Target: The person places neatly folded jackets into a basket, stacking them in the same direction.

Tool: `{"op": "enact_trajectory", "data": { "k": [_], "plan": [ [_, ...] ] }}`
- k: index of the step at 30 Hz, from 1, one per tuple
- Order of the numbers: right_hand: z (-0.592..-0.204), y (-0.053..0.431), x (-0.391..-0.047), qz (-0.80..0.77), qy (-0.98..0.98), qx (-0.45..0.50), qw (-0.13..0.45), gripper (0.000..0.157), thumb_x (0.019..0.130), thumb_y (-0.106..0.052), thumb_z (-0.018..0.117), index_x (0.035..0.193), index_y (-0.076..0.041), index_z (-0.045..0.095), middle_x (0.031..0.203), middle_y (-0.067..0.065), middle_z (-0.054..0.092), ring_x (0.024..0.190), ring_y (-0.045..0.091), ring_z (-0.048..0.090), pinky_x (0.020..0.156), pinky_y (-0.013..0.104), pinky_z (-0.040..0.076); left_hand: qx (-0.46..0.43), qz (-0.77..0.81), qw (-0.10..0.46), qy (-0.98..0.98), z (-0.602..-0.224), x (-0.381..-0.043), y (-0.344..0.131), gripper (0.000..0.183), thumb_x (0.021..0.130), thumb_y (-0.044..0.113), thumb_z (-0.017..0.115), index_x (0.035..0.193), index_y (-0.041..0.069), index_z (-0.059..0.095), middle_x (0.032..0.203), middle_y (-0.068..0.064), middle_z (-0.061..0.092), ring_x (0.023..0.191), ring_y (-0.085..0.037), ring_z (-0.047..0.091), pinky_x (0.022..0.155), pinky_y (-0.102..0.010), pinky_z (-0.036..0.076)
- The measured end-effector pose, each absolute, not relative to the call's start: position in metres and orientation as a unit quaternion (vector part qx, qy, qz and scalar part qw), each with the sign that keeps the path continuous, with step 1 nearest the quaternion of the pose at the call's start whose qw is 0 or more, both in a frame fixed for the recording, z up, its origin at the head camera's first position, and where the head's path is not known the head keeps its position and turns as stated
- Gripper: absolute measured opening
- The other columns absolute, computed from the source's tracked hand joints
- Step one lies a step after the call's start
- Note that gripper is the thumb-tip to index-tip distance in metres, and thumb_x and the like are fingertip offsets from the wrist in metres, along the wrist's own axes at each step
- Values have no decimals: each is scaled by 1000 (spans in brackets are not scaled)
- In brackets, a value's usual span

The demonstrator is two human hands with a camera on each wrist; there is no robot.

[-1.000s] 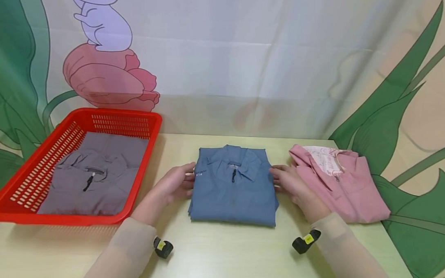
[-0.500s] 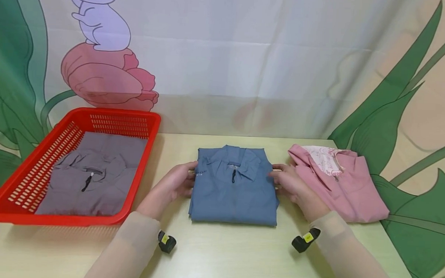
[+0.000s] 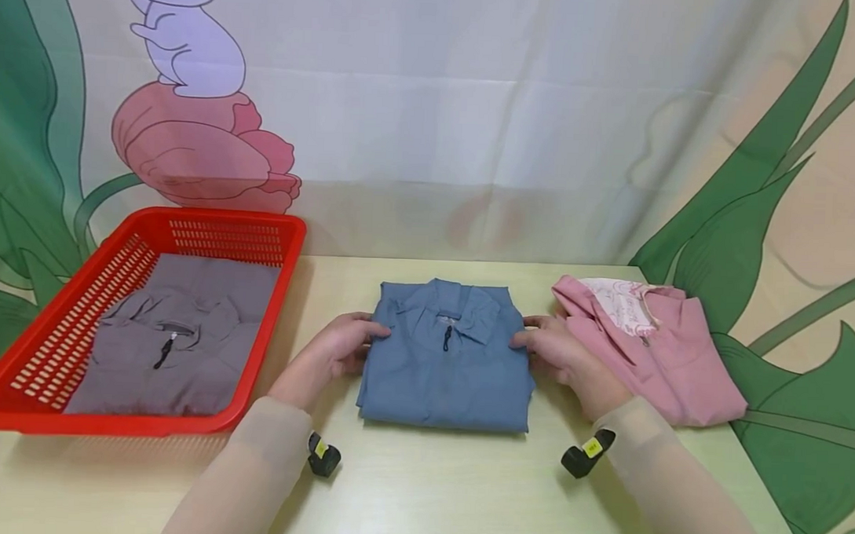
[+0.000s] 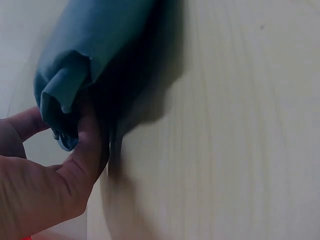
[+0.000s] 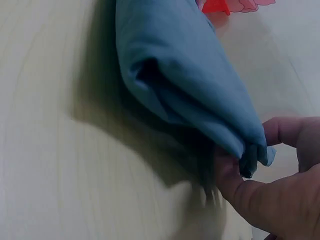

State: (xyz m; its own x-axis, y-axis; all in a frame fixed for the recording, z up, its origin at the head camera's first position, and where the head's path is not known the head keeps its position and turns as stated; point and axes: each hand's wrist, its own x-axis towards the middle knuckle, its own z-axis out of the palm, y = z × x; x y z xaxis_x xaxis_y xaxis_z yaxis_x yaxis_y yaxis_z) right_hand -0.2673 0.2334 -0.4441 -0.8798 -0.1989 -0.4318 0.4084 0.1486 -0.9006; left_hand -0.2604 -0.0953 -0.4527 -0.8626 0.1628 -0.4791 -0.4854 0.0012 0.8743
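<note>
A folded blue zip-up jacket [image 3: 445,378] lies in the middle of the head view, collar and black zip pull facing up. My left hand [image 3: 336,344] pinches its left side, thumb on top and fingers underneath. On the opposite side, my right hand [image 3: 555,350] grips the right edge the same way. Up close in the left wrist view, the rolled layers of the jacket [image 4: 95,45] sit between thumb and fingers. The right wrist view shows the jacket [image 5: 175,65] held at its edge, with a shadow on the table below.
To the left stands a red perforated basket [image 3: 291,294] with a folded grey jacket [image 3: 204,377] in it. A folded pink jacket [image 3: 685,370] lies close beside the right forearm. Behind the pale wooden table [image 3: 434,495] hangs a printed curtain [image 3: 432,141].
Both hands have closed in from the jacket's sides, and their digits now lie over its edges and pinch it. The view has shifted slightly.
</note>
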Motion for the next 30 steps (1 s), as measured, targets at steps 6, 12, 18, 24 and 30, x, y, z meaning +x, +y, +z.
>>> {"op": "enact_trajectory", "data": {
  "k": [6,12,18,24,30],
  "plan": [
    [-441,235,-269,-658,710,65,243,79,92,4,56,158,7,13,155,29,29,135,33,37,117,49,31,-107,687,227,682,-454,-261,-96,62,96,6,64,152,-3,38,141,-21,51,119,-32,56,103,-45,49],
    [-436,234,-269,-657,710,52,248,79,91,5,56,160,0,18,145,23,41,120,27,48,106,44,41,-99,673,216,701,-452,-262,-96,67,93,4,66,153,0,38,135,-20,55,110,-29,60,96,-41,52],
    [-429,235,-269,-658,709,37,251,79,92,6,54,161,-5,18,147,21,40,119,27,50,96,40,48,-87,664,201,715,-444,-260,-96,67,92,2,68,153,2,40,83,-5,61,75,-16,60,74,-29,52],
    [-422,236,-269,-662,707,28,247,79,92,7,55,161,-6,20,150,21,39,123,28,48,99,43,48,-85,669,193,713,-437,-256,-95,66,92,1,67,152,2,40,81,-3,56,69,-14,55,84,-34,51],
    [-406,238,-267,-667,701,9,254,78,93,6,56,162,-8,20,145,19,44,126,29,47,102,46,47,-78,672,183,713,-428,-249,-95,63,95,4,66,152,4,40,121,-18,60,85,-21,64,86,-37,55]
  ]
}}
